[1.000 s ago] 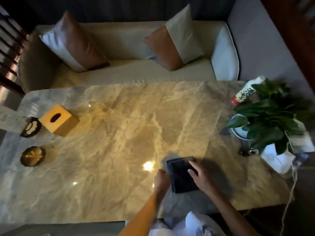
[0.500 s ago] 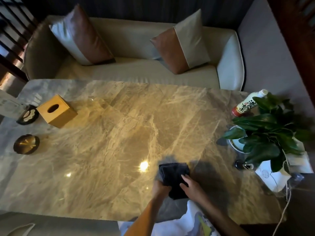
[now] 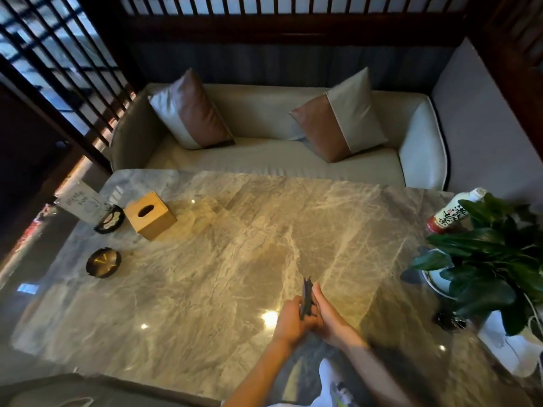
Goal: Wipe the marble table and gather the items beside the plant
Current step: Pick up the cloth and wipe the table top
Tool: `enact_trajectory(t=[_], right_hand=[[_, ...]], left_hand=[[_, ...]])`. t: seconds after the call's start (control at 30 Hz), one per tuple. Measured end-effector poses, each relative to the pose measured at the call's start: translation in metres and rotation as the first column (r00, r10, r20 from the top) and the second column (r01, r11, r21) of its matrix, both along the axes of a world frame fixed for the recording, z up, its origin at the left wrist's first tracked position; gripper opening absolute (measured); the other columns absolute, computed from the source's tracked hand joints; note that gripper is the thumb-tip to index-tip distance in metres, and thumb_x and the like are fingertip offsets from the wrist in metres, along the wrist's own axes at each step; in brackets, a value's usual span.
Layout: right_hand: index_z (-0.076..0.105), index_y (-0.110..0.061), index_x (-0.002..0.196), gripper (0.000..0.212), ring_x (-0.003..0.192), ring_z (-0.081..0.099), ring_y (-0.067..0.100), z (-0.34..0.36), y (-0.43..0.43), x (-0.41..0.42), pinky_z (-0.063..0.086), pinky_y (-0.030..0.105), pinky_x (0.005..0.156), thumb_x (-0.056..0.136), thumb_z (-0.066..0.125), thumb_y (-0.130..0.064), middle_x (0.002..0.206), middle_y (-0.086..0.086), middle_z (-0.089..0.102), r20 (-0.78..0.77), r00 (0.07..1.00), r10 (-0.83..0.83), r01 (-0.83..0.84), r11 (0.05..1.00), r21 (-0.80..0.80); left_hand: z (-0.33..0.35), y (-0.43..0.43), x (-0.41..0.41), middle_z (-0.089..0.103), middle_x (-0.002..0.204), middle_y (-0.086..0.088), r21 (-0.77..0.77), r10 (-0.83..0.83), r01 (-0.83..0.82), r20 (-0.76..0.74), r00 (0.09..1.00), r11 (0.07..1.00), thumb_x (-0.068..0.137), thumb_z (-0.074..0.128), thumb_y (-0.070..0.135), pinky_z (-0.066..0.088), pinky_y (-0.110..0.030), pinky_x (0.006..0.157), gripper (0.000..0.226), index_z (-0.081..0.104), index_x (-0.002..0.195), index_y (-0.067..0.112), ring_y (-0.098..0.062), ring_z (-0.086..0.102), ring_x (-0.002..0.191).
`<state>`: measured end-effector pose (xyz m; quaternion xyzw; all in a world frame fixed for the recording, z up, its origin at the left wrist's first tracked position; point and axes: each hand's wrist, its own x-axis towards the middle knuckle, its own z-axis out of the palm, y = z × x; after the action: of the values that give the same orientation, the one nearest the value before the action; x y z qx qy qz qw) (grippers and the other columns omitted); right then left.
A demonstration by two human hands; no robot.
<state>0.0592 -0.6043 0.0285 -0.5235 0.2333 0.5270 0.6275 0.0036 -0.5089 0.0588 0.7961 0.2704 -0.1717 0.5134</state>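
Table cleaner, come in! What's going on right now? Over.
Left hand and right hand both grip dark cloth, held on edge over marble table. Bottle lies beside plant. Nothing blocking.

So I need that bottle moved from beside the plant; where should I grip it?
Grip the bottle around its mid-body, coming from the left over bare table. It appears tilted, white cap away, red base nearer, and plant leaves crowd its right side.

This looks like a booth in a restaurant or teahouse. A cream sofa (image 3: 264,160) with two cushions faces a marble surface (image 3: 235,259) carrying a tissue box (image 3: 150,215), a printed table card (image 3: 83,202), an ashtray (image 3: 103,262), a potted plant (image 3: 493,259) and a drink bottle (image 3: 454,211), enclosed by dark wooden lattice screens (image 3: 58,69).
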Motion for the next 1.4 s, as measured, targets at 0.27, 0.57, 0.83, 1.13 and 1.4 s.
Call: enact_trajectory(t=[0.27, 0.57, 0.83, 1.13, 1.4], right_hand=[[0.056, -0.02, 0.074, 0.046, 0.061, 0.054, 0.013, 0.025, 0.081, -0.018, 0.044, 0.025, 0.062, 0.079, 0.056, -0.066, 0.062, 0.002, 0.05, 0.007, 0.935, -0.355, 0.345, 0.912, 0.22], [0.04, -0.018, 0.067, 0.048, 0.047, 0.049, 0.012, 0.006, 0.16, -0.052, 0.043, 0.025, 0.051, 0.09, 0.049, -0.06, 0.046, 0.0, 0.044, -0.123, 0.862, -0.492, 0.507, 0.836, 0.208], [0.058, -0.016, 0.047, 0.052, 0.044, 0.056, 0.013, -0.016, 0.18, -0.052, 0.046, 0.023, 0.05, 0.089, 0.052, -0.047, 0.043, 0.001, 0.052, -0.099, 0.704, -0.703, 0.709, 0.69, 0.147], [0.075, -0.018, 0.086, 0.055, 0.073, 0.065, 0.0, -0.089, 0.158, -0.056, 0.044, 0.005, 0.076, 0.087, 0.042, -0.061, 0.08, -0.005, 0.072, 0.036, 0.538, -0.842, 0.796, 0.522, 0.306], [0.006, -0.021, 0.151, 0.063, 0.148, -0.002, 0.014, -0.076, 0.122, -0.014, -0.005, 0.043, 0.121, 0.099, 0.006, -0.057, 0.159, 0.0, 0.005, 0.715, 0.364, -0.597, 0.817, 0.573, 0.062]], left_hand=[[0.035, 0.054, -0.013, 0.043, 0.087, -0.001, 0.307, -0.167, 0.13, 0.098, 0.981, 0.943, 0.088, 0.042, 0.016, 0.028, -0.019, 0.051, 0.012, 0.053, 0.089, 0.012, -0.016, 0.04, 0.066], [0.031, 0.144, -0.026, 0.043, 0.073, -0.003, 0.286, -0.326, 0.265, 0.192, 0.926, 0.921, 0.089, 0.04, 0.013, 0.041, -0.029, 0.06, 0.022, 0.057, 0.082, 0.002, -0.015, 0.042, 0.061], [-0.029, 0.184, -0.027, 0.062, 0.103, -0.004, 0.11, -0.465, 0.458, 0.357, 0.81, 0.882, 0.094, 0.037, 0.026, 0.05, -0.032, 0.084, 0.033, 0.056, 0.12, 0.018, -0.018, 0.059, 0.093], [-0.102, 0.194, -0.02, 0.059, 0.119, 0.016, 0.099, -0.458, 0.545, 0.678, 0.575, 0.832, 0.083, 0.054, 0.024, 0.046, -0.014, 0.094, 0.046, 0.052, 0.128, 0.032, 0.003, 0.058, 0.112], [-0.165, 0.278, 0.004, 0.058, 0.128, 0.013, 0.207, -0.297, 0.213, 0.682, 0.669, 0.955, 0.084, 0.047, 0.022, 0.042, -0.034, 0.103, 0.04, 0.061, 0.121, 0.022, -0.015, 0.053, 0.124]])
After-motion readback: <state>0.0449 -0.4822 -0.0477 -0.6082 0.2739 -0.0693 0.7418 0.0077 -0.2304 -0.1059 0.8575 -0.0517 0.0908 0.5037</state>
